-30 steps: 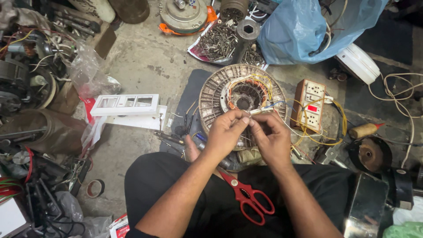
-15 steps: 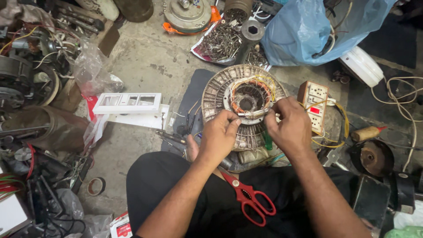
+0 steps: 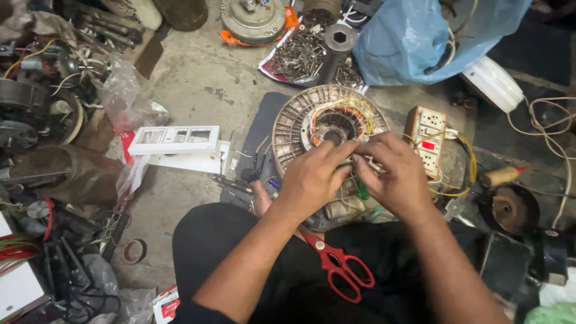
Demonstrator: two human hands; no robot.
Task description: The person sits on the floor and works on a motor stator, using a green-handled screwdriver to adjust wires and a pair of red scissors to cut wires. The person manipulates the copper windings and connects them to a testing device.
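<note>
Copper windings sit in the stator (image 3: pixel 327 123) at frame centre, where the left hand (image 3: pixel 312 180) and right hand (image 3: pixel 393 174) meet, pinching thin wires at its lower edge, scissors (image 3: pixel 339 267) idle on the lap.

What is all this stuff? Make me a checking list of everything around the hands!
Surface: bare, stained concrete floor.
Job's things: round motor winding with copper coils.
Clutter: red scissors on the lap; pile of screws; white switch plate; blue plastic bag.
Hands: left hand and right hand pinch wires together over the winding.
Cables: yellow wire by the socket box.
Surroundings: motor parts at left.
</note>
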